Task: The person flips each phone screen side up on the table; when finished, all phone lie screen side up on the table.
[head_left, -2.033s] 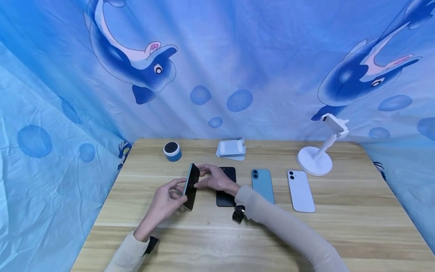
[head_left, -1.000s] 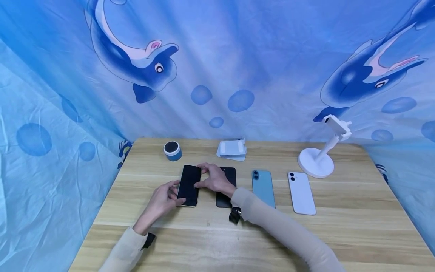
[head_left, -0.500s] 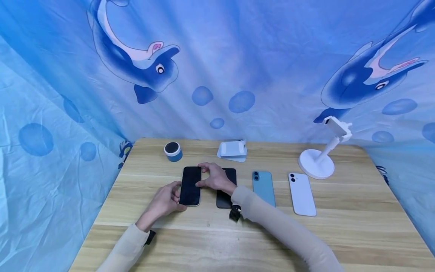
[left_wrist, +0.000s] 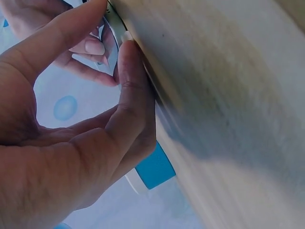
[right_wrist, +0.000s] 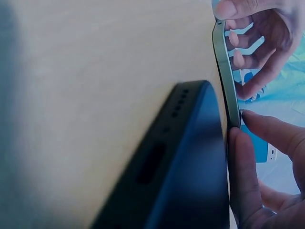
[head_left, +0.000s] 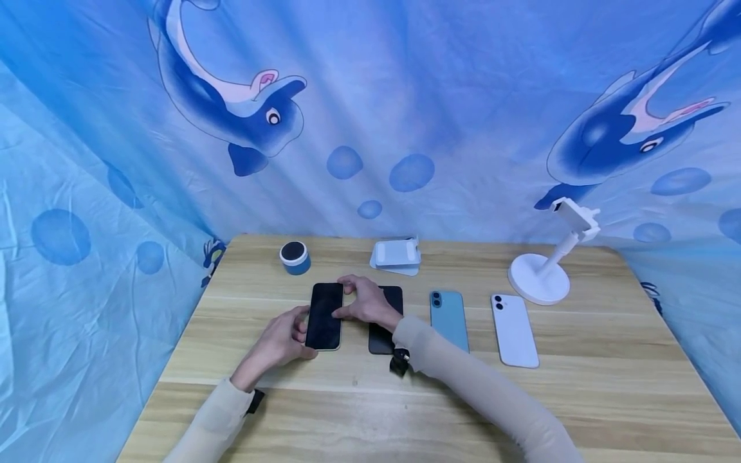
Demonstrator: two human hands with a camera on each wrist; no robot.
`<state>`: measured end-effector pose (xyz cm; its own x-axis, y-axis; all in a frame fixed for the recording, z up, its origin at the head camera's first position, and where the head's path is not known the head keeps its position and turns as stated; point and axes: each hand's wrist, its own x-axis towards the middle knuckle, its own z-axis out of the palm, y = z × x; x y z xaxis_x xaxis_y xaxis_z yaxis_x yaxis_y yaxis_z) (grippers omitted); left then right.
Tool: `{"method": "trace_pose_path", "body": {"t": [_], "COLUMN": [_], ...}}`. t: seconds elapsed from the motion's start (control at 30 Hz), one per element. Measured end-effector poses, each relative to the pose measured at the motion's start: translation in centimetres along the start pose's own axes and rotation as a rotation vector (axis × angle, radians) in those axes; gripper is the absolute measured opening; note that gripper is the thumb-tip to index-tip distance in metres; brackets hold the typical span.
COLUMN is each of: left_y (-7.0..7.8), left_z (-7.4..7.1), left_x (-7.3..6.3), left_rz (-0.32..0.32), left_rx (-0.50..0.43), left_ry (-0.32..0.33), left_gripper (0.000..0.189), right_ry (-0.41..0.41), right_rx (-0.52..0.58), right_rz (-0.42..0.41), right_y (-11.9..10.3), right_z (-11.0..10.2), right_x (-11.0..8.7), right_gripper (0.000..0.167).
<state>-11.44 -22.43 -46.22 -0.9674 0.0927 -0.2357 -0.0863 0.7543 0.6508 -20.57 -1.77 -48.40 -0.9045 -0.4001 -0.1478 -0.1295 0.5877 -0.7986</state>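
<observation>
A smartphone (head_left: 325, 317) with a dark screen lies face up on the wooden table, left of the middle. Its pale metal edge (right_wrist: 228, 71) shows in the right wrist view. My left hand (head_left: 280, 341) holds its lower left side, thumb at the bottom corner and fingers along the left edge. At the upper right, my right hand (head_left: 367, 303) grips the same phone, with fingertips near the top corner and thumb on the right edge. Under my right wrist lies a black phone (head_left: 382, 339), partly covered by that hand.
To the right lie a teal phone (head_left: 448, 318) and a white phone (head_left: 514, 330), backs up. A white phone stand (head_left: 539, 278) rises behind them. At the back are a blue-and-white round jar (head_left: 295, 258) and a small stack of white flat pieces (head_left: 395, 255).
Two seconds ago the smartphone was tilted up on its long edge between my hands. It has come down flat, screen up. Over the last half second almost nothing moved.
</observation>
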Motion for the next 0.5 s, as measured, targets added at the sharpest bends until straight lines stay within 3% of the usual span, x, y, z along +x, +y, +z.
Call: {"method": "trace_pose_path", "body": {"t": [0.3, 0.5], "left_y": [-0.30, 0.01], "left_z": [-0.14, -0.09], "left_x": [0.06, 0.16], "left_rz": [0.006, 0.029], "left_rx": [0.024, 0.043], "left_ry": [-0.015, -0.017], "left_gripper": [0.097, 0.100], "right_ry": [0.015, -0.056], "right_rx": [0.026, 0.132], "right_rz": [-0.022, -0.011], "right_y": [0.07, 0.73], "right_z": [0.28, -0.51], "right_x": [-0.42, -0.37], "right_gripper": [0.073, 0.070]}}
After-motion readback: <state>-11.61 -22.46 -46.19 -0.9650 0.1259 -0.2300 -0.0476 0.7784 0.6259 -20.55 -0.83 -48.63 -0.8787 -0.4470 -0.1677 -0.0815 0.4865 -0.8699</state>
